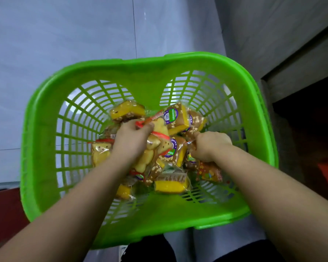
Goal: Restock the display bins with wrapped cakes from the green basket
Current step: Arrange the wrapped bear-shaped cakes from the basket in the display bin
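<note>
Both hands reach into the green basket (80, 76), whose long axis runs 9 to 3 o'clock. The left hand (130, 138) has its grip curled round a clear pack of cakes (155, 144) that lies lengthwise from 1 to 7 o'clock. The right hand (209, 145) is fisted in the pile of wrapped cakes (175, 118); what its grip holds I cannot tell.

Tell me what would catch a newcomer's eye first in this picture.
The bright green basket fills the middle of the view, with a heap of wrapped cakes at its bottom. Both hands are in the heap: the left hand grips a clear bag with red trim, the right hand pinches a wrapper.
</note>
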Demonstrator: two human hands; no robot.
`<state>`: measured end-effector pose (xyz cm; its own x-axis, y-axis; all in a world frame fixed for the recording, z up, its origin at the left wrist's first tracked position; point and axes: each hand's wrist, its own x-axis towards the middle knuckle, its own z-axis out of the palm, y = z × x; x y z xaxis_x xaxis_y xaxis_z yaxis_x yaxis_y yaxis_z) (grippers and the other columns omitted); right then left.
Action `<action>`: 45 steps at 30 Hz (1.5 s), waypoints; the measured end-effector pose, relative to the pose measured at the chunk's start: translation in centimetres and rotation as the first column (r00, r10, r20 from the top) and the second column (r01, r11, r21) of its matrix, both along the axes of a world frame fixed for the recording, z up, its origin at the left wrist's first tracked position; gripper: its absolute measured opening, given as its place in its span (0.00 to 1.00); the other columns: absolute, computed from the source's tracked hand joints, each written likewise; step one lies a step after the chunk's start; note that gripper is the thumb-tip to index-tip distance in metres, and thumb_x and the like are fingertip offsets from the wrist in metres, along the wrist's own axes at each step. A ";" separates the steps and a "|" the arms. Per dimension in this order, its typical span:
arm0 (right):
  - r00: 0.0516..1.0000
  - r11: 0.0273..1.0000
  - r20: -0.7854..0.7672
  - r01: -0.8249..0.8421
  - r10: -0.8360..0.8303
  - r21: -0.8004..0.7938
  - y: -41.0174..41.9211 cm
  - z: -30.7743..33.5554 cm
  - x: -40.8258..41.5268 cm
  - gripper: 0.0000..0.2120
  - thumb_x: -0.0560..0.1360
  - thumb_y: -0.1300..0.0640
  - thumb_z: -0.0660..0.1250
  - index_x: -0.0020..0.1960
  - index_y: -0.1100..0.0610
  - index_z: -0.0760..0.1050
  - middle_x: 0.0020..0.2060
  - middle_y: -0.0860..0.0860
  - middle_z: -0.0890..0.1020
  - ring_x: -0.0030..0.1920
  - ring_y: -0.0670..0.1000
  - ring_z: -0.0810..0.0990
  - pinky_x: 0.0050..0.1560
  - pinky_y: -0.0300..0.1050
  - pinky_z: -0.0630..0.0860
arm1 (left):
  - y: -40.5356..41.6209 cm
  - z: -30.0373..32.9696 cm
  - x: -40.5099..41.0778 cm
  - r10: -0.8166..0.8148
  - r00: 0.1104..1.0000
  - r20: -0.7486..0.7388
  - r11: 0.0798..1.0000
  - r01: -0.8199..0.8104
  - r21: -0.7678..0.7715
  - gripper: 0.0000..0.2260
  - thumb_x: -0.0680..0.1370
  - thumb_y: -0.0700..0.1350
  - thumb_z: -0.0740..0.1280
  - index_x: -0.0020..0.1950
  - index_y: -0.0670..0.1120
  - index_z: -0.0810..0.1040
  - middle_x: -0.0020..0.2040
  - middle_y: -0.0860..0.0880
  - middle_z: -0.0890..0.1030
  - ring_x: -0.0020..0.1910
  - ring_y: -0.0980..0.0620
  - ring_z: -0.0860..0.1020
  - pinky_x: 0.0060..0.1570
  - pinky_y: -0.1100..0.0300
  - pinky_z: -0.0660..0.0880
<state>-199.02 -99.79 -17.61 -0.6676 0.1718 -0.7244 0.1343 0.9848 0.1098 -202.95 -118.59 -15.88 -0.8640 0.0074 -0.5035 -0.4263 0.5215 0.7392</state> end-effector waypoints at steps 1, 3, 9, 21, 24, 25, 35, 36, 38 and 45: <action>0.998 0.998 -0.033 0.044 -0.045 -0.037 0.0 0.7 0.0 0.25 0.74 0.44 0.60 0.67 0.52 0.64 0.58 0.54 0.78 0.58 0.58 0.77 0.50 0.50 0.72 | -0.1 0.4 1.0 -0.008 0.999 0.034 1.000 0.008 0.011 0.07 0.75 0.49 0.67 0.47 0.47 0.80 0.46 0.45 0.83 0.49 0.44 0.80 0.56 0.50 0.74; 0.971 0.964 -0.100 0.200 -0.219 -0.173 0.0 2.7 0.4 0.27 0.72 0.42 0.61 0.68 0.51 0.61 0.58 0.56 0.78 0.57 0.59 0.77 0.51 0.50 0.72 | -0.6 1.9 2.3 0.015 0.997 0.077 0.999 -0.017 0.027 0.04 0.75 0.47 0.67 0.48 0.50 0.78 0.44 0.49 0.82 0.48 0.47 0.79 0.53 0.56 0.75; 0.645 0.592 -0.199 0.478 -0.738 -0.649 -1.4 15.8 5.1 0.31 0.70 0.47 0.68 0.71 0.50 0.62 0.57 0.53 0.80 0.57 0.56 0.78 0.51 0.41 0.71 | -1.9 14.1 5.4 0.269 0.955 0.127 0.943 -0.288 0.169 0.05 0.75 0.45 0.67 0.51 0.50 0.79 0.46 0.49 0.82 0.44 0.53 0.79 0.49 0.59 0.75; 0.360 0.579 -0.456 0.434 -0.814 -0.690 -2.2 57.1 20.4 0.30 0.69 0.47 0.68 0.68 0.43 0.63 0.59 0.41 0.73 0.58 0.47 0.75 0.58 0.46 0.72 | 3.6 51.4 12.8 -0.054 0.995 -0.085 0.870 0.089 0.486 0.06 0.70 0.51 0.67 0.43 0.59 0.83 0.40 0.58 0.84 0.42 0.59 0.80 0.46 0.64 0.77; 0.180 0.464 -0.428 0.350 -0.886 -0.814 0.1 63.4 26.1 0.28 0.69 0.51 0.69 0.64 0.35 0.62 0.51 0.22 0.72 0.54 0.26 0.71 0.52 0.20 0.63 | 6.8 56.9 15.8 -0.150 0.982 -0.118 0.814 0.191 0.549 0.06 0.69 0.51 0.67 0.43 0.59 0.83 0.38 0.58 0.84 0.39 0.61 0.80 0.40 0.68 0.77; 0.106 0.399 -0.387 0.340 -0.916 -0.852 1.1 64.8 28.3 0.28 0.69 0.52 0.70 0.61 0.33 0.61 0.49 0.19 0.72 0.52 0.23 0.70 0.51 0.19 0.63 | 8.0 58.1 17.0 -0.171 0.978 -0.119 0.798 0.209 0.565 0.06 0.68 0.51 0.67 0.42 0.60 0.83 0.37 0.59 0.83 0.37 0.62 0.80 0.38 0.69 0.76; -0.619 -0.400 0.297 0.030 -0.727 -0.916 6.3 63.1 42.1 0.21 0.72 0.64 0.68 0.63 0.54 0.73 0.46 0.52 0.85 0.43 0.50 0.84 0.41 0.42 0.79 | 23.5 59.6 25.3 -0.632 0.775 0.020 0.669 0.532 0.519 0.07 0.70 0.51 0.69 0.46 0.52 0.81 0.49 0.46 0.83 0.50 0.46 0.81 0.56 0.46 0.76; -0.641 -0.416 0.311 0.015 -0.702 -0.909 6.6 62.6 42.5 0.20 0.72 0.64 0.68 0.63 0.54 0.73 0.46 0.51 0.85 0.43 0.50 0.84 0.41 0.42 0.79 | 25.0 59.1 25.5 -0.655 0.756 0.016 0.667 0.568 0.483 0.08 0.70 0.52 0.69 0.46 0.52 0.80 0.49 0.46 0.83 0.52 0.45 0.80 0.57 0.45 0.75; -0.652 -0.451 0.367 -0.044 -0.663 -0.892 7.2 61.7 42.8 0.19 0.71 0.64 0.69 0.61 0.55 0.74 0.43 0.51 0.86 0.41 0.50 0.85 0.38 0.41 0.79 | 27.9 58.1 25.6 -0.713 0.697 -0.072 0.628 0.681 0.377 0.10 0.72 0.54 0.68 0.47 0.50 0.80 0.46 0.49 0.82 0.50 0.47 0.79 0.52 0.51 0.76; -0.677 -0.432 0.462 -0.229 -0.573 -0.872 8.4 59.7 41.1 0.24 0.72 0.64 0.68 0.67 0.52 0.69 0.46 0.52 0.86 0.44 0.51 0.85 0.39 0.44 0.80 | 30.3 56.7 24.4 -0.792 0.245 -0.560 0.422 0.882 -0.210 0.20 0.75 0.53 0.66 0.58 0.39 0.71 0.56 0.40 0.74 0.56 0.42 0.73 0.54 0.56 0.66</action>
<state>-157.90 -91.42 42.08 -0.0939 0.8127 -0.5750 -0.2398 -0.5790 -0.7792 -178.51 -88.25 40.81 -0.4076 0.9098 0.0784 0.6526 0.2302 0.7218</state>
